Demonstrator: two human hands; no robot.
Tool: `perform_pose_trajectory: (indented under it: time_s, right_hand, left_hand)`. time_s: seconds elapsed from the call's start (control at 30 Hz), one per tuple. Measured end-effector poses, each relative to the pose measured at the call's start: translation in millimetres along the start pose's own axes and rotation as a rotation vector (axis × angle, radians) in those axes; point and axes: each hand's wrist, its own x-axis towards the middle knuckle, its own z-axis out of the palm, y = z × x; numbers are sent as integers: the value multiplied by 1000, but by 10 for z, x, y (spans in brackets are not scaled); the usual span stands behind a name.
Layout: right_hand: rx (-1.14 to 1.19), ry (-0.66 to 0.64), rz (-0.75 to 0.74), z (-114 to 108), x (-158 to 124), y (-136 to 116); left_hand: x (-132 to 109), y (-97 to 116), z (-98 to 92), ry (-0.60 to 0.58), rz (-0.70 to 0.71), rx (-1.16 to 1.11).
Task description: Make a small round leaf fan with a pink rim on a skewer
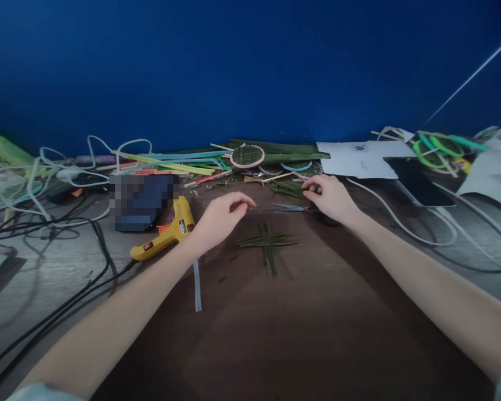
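Note:
On the brown tabletop lies a small cross-shaped weave of green leaf strips [268, 240]. My left hand [225, 218] hovers to its upper left, fingers loosely curved and thumb a little apart, with nothing visible in it. At the upper right, my right hand [329, 196] has its fingers bent together at the end of a pile of cut green strips [288, 189]; what is between its fingertips is hidden. Below that hand is a pair of scissors [290, 208], blades pointing left and handles partly in shadow. A yellow glue gun [165, 236] lies beside my left forearm.
A dark, partly blurred device [158, 200] and tangled cables [100, 250] are on the left. At the back are a round woven piece [247, 156], coloured sticks and long leaves. Right of them lie white paper [354, 159] and a phone [420, 181] with a white cable.

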Motion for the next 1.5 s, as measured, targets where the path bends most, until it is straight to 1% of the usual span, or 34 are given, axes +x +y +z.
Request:
perform_pose_trajectory:
  time_s: [0.1,0.27,0.43,0.53,0.63,0.7,0.73,0.8,0.9,1.0,1.07,1.13,1.2,1.33,1.5]
  right_hand:
    - [18,16,4,-7,10,7]
    - [39,100,-7,-33,10,-25]
    - [242,186,40,-91,8,-66]
    - [374,173,108,-114,12,-93]
    - [591,96,156,-121,5,-159]
    - [771,-27,151,-121,-15,-236]
    - [843,-113,142,-123,-30,-283]
    - [904,-255,125,-132,-71,-388]
    - [911,-396,123,-153,-140,-540]
    - [933,-495,128,-158,-197,-644]
    - [948,-533,128,-151,-222,-680]
    - [928,-553,123,-147,-235,-695]
    - [848,-542,96,-156,-239,-698]
    - [639,-480,16,-209,-233,-700]
    - [555,-507,-22,-243,-234,-712]
  left_hand:
    - [0,6,-3,4,-4,6]
    - [9,-14,-14,15,10,6]
    - [18,-40,-30,39,3,14]
    - [31,-73,-31,47,9,-8]
    - [55,-118,-24,60,6,-84]
    - [72,-132,-23,70,-14,-154]
    - [78,-129,-26,72,-28,-188]
    - [82,-104,-39,61,-66,-245]
    - [67,-36,-67,-19,-116,-292]
    - [41,18,-84,-169,-98,-257]
    - [28,34,-86,-243,-68,-201]
    - [23,37,-87,-266,-51,-150]
    - [24,34,-89,-251,-46,-113]
    - [32,20,-95,-199,-43,-60]
    - [36,-1,-82,-176,-5,4]
